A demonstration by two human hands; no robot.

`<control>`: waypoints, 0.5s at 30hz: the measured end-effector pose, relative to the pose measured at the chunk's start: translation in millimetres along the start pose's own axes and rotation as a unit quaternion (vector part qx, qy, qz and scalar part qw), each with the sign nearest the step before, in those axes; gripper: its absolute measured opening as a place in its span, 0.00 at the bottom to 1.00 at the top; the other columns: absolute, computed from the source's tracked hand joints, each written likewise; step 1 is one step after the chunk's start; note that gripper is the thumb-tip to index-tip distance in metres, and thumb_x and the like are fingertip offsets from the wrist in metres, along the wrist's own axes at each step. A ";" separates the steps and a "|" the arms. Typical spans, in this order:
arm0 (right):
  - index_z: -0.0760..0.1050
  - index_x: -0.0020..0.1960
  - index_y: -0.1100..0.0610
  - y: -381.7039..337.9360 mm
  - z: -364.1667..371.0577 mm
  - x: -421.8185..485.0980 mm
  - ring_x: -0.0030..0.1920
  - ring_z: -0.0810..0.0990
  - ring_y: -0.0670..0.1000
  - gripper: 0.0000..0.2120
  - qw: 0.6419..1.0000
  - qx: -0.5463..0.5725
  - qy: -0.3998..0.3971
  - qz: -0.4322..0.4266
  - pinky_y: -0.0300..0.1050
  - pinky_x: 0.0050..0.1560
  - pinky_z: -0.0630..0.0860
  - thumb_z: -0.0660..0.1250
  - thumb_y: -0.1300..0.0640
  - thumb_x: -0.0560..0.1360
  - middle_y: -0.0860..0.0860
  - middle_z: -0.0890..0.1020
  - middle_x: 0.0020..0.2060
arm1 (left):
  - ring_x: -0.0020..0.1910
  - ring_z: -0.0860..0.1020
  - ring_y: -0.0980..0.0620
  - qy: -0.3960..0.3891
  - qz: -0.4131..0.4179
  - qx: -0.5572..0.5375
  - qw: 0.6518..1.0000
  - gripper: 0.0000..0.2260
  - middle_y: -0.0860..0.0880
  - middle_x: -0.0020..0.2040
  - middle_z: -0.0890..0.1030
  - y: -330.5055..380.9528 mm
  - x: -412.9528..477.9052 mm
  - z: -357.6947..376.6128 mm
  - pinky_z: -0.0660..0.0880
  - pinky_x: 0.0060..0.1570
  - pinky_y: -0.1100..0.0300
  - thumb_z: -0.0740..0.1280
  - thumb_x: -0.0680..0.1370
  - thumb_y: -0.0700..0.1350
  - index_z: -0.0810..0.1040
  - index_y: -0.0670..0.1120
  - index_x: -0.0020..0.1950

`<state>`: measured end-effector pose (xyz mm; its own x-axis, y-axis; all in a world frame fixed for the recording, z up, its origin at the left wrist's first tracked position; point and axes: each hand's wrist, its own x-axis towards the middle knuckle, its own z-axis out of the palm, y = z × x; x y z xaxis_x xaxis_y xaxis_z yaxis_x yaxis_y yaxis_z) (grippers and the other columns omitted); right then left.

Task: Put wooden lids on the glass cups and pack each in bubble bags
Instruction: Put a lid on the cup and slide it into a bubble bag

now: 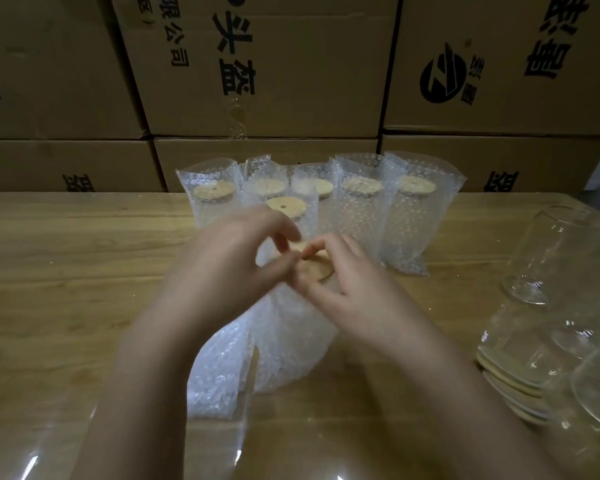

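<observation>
Left hand [229, 271] and right hand [354, 292] pinch the wooden lid [317, 268], apparently settling it inside the bubble bag [284, 341] mid-table.

Tan lids [286, 206], clear dimpled bags [357, 216]

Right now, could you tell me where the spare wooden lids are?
In the head view, the wooden lids lie stacked at the table's near right, among the empty glass cups.
</observation>
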<state>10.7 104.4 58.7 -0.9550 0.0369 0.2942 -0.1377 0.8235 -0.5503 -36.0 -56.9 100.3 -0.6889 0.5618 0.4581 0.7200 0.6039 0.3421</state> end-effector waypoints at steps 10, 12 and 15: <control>0.71 0.65 0.45 20.6 -15.1 3.8 0.65 0.68 0.50 0.26 0.990 -0.098 0.089 -0.040 0.53 0.67 0.64 0.57 0.69 0.74 0.48 0.70 0.65 | 0.38 0.74 0.62 -0.167 -0.022 0.135 0.976 0.10 0.59 0.39 0.76 21.1 -8.0 -8.7 0.77 0.41 0.60 0.66 0.73 0.61 0.70 0.57 0.42; 0.70 0.66 0.41 23.3 -11.1 5.5 0.69 0.65 0.50 0.31 0.983 -0.167 0.070 -0.032 0.51 0.67 0.60 0.59 0.71 0.74 0.48 0.64 0.70 | 0.39 0.73 0.62 -0.169 -0.010 0.144 0.975 0.06 0.60 0.40 0.75 22.1 -6.9 -9.9 0.76 0.42 0.63 0.66 0.76 0.58 0.71 0.60 0.43; 0.69 0.67 0.41 25.4 -9.2 7.2 0.64 0.71 0.52 0.28 0.980 -0.177 0.082 -0.037 0.53 0.64 0.64 0.61 0.68 0.76 0.51 0.65 0.71 | 0.39 0.74 0.63 -0.195 0.017 0.123 0.973 0.04 0.61 0.39 0.74 25.1 -8.5 -16.5 0.73 0.39 0.68 0.66 0.74 0.59 0.76 0.61 0.41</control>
<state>2.7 130.8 54.0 -0.8870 0.0354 0.4604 -0.0786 0.9709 -0.2260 -10.7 -55.8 118.5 -0.6795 0.7265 0.1029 0.7337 0.6717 0.1028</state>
